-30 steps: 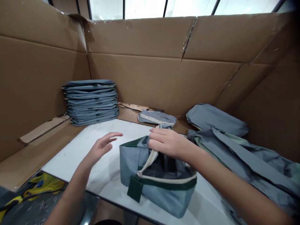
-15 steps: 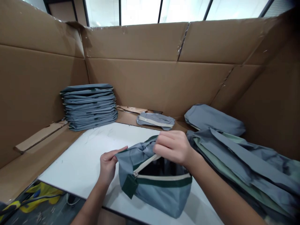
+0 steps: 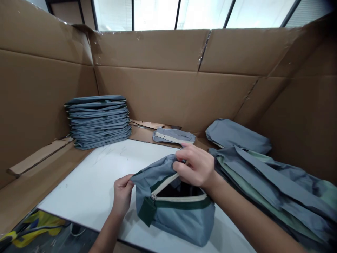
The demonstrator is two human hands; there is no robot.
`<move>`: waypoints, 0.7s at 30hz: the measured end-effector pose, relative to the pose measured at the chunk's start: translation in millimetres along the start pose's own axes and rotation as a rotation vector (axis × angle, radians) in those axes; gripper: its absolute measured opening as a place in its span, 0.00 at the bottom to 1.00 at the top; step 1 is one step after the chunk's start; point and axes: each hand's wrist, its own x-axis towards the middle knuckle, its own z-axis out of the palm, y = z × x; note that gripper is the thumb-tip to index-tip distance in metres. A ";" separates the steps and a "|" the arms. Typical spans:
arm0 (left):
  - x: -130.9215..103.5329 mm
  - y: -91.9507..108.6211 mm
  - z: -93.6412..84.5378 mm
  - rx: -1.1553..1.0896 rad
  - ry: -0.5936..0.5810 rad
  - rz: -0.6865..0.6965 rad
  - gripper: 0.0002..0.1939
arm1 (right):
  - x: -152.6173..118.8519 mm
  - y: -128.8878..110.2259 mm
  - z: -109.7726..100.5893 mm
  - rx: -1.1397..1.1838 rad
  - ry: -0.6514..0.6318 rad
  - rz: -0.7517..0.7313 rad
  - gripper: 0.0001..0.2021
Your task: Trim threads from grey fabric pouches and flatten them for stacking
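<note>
A blue-grey zip pouch [image 3: 184, 221] with dark green trim rests on the white board, its cream zipper partly open over a dark inside. My left hand [image 3: 123, 193] pinches the pouch's upper left corner. At the far edge of the opening, my right hand [image 3: 196, 165] grips the fabric beside the zipper. A dark green tab [image 3: 146, 211] hangs near the zipper pull at the pouch's left end.
Folded blue-grey pieces form a stack [image 3: 100, 121] at the back left. Behind the pouch lies a small flat pouch [image 3: 173, 135]. Loose blue-grey fabric [image 3: 273, 186] and a rounded pouch [image 3: 237, 135] are at the right. Cardboard walls [image 3: 158, 91] surround the white board [image 3: 105, 168].
The fingers of my right hand have shifted at the pouch's far edge, and the opening looks a little narrower. My left hand stays on the corner. The view has shifted slightly.
</note>
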 end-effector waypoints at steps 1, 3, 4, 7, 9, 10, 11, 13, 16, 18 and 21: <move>0.0 -0.2 -0.5 -0.009 -0.010 -0.004 0.16 | 2.1 2.8 -0.1 -0.028 -0.020 -0.049 0.09; -0.5 -2.3 -3.1 -0.017 -0.040 -0.006 0.15 | 5.3 7.2 -2.9 -0.046 -0.069 -0.165 0.09; -1.2 -4.1 -4.9 -0.015 -0.050 -0.007 0.15 | 6.0 8.0 -5.0 -0.041 -0.076 -0.222 0.10; -4.5 -11.0 -9.6 -0.002 -0.050 -0.008 0.14 | 4.3 1.9 -10.7 0.022 -0.014 -0.217 0.11; -7.3 -15.6 -10.6 -0.004 -0.043 -0.019 0.13 | 1.4 -7.4 -12.0 0.077 0.013 -0.028 0.10; -8.8 -17.9 -10.5 -0.009 -0.042 -0.027 0.13 | 0.0 -12.2 -11.6 0.112 0.002 0.071 0.10; -10.2 -20.2 -10.2 -0.018 -0.044 -0.035 0.14 | -1.0 -16.2 -10.4 0.134 -0.021 0.167 0.10; -12.2 -24.9 -9.5 -0.034 -0.049 -0.049 0.15 | -1.9 -20.1 -5.9 0.136 -0.057 0.256 0.10; -12.0 -30.1 -10.5 -0.017 -0.046 -0.051 0.14 | -0.7 -15.4 5.1 0.075 -0.001 0.186 0.09; -10.7 -30.7 -11.6 0.009 -0.038 -0.062 0.12 | 1.1 -8.6 12.3 0.072 -0.001 0.075 0.09; -9.8 -27.2 -10.9 0.030 -0.029 -0.097 0.12 | 5.4 -0.6 17.3 0.024 -0.136 -0.043 0.07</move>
